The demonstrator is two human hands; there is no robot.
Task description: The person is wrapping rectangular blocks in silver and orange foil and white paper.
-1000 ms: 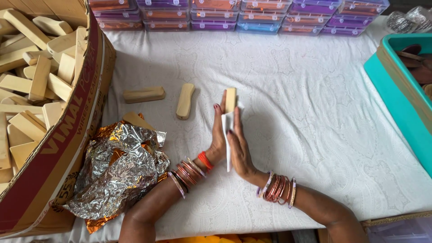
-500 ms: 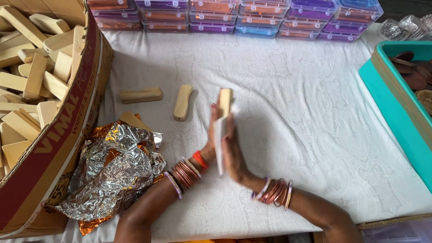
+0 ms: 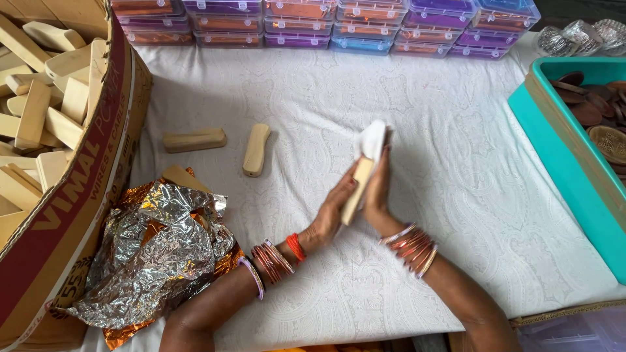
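Cardboard makes up the biggest container: an open brown box along the left edge, piled with pale wooden blocks lying at all angles. At the right edge sits a teal tub holding dark brown round pieces, some flat, one with a carved face. Across the far edge runs a row of stacked clear plastic cases with purple, orange and blue contents, too small to tell apart. Beside the cardboard box lies a crumpled foil wrapper, silver outside and orange inside, with the end of one more block showing at its top.

Everything rests on a white patterned cloth. The cloth between the hands and the teal tub lies bare, as does the stretch up to the plastic cases. Two loose wooden pieces lie apart from each other left of the hands, near the foil.

At the middle, the left hand and right hand press palm to palm around one wooden block, held tilted with its upper end away from the person. Fingers of both hands lie nearly straight and closed flat against the block's sides. A small white cloth or paper covers the block's upper end, at the fingertips.
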